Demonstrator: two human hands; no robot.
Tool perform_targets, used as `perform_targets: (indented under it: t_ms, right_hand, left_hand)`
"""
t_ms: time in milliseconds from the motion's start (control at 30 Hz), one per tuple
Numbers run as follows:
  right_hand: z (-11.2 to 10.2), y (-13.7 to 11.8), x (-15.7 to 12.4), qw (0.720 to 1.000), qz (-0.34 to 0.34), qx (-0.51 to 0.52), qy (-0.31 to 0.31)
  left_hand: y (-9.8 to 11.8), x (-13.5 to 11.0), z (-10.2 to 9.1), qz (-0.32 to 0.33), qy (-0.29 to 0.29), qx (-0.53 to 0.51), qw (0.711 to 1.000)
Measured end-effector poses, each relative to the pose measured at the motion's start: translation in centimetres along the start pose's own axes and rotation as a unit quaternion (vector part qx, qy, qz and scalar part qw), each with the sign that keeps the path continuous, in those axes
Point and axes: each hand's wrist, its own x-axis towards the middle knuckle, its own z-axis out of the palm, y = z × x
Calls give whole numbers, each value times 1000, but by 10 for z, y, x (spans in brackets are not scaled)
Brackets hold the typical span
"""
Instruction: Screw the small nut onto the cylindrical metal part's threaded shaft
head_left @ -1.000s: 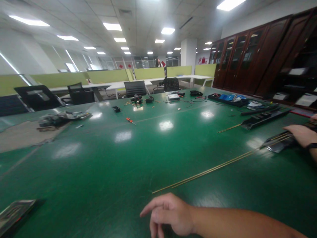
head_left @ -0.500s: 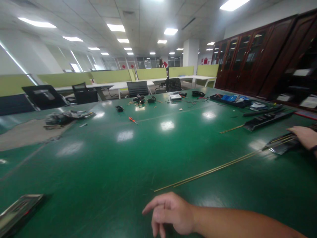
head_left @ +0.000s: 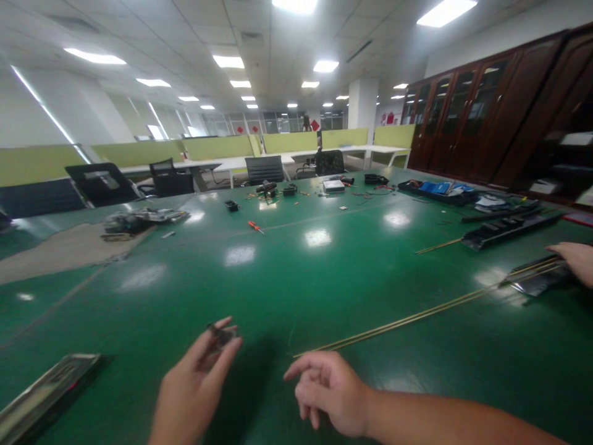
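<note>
My left hand (head_left: 192, 380) is raised above the green table (head_left: 194, 284), with a small dark piece (head_left: 222, 335) between thumb and fingers. Its exact kind is too blurred to tell. To its right hovers my right hand (head_left: 331, 389), fingers loosely bent and apart, with nothing seen in them. Just beyond its knuckles lie the near ends of long, thin brass-coloured rods (head_left: 393, 321). They run up to a dark plastic sleeve (head_left: 537, 281) at the right, where another person's hand (head_left: 577, 256) rests.
A flat framed device (head_left: 50, 389) lies at the near left. An orange screwdriver (head_left: 254, 227) is mid-table. Farther off are a heap of parts (head_left: 139, 222), a white box (head_left: 333, 186) and a black tray with blue packets (head_left: 435, 188). A second dark sleeve (head_left: 509, 228) holds more rods.
My left hand has come into view from below, holding the small dark piece. My right hand has shifted slightly right and up to the rod ends. The view has turned slightly left.
</note>
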Motion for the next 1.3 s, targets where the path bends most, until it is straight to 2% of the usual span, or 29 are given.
perform_targets:
  t_ms: [33, 133, 233, 333, 533, 700, 800, 1067, 1300]
  right_hand:
    - [0, -3, -1, 998, -23, -25, 45]
    - [-3, -12, -1, 988, -42, -44, 144]
    - [-6, -15, 3, 985, -21, -43, 168]
    - [-7, -13, 5, 988, -6, -53, 147]
    - [-7, -5, 2, 987, 2, -98, 125]
    - [-8, -5, 0, 986, -1, -117, 123]
    - [-9, -8, -1, 985, 11, -123, 121]
    - [-10, -12, -2, 982, 46, -136, 127]
    - [-11, -9, -2, 975, 56, -164, 139]
  left_hand:
    - [3, 0, 13, 5, -36, -38, 999]
    - [12, -10, 47, 86, -48, -67, 993]
    - [12, -22, 61, 188, -47, -54, 980]
    - [3, -28, 62, 236, -47, -39, 970]
    - [1, -28, 66, 211, -55, -45, 975]
    - [11, -28, 65, 247, -102, -89, 959]
    - [10, -28, 62, 241, -115, -86, 960]
    - [4, -32, 65, 203, -94, -100, 970]
    - [14, -31, 61, 229, -109, -140, 957]
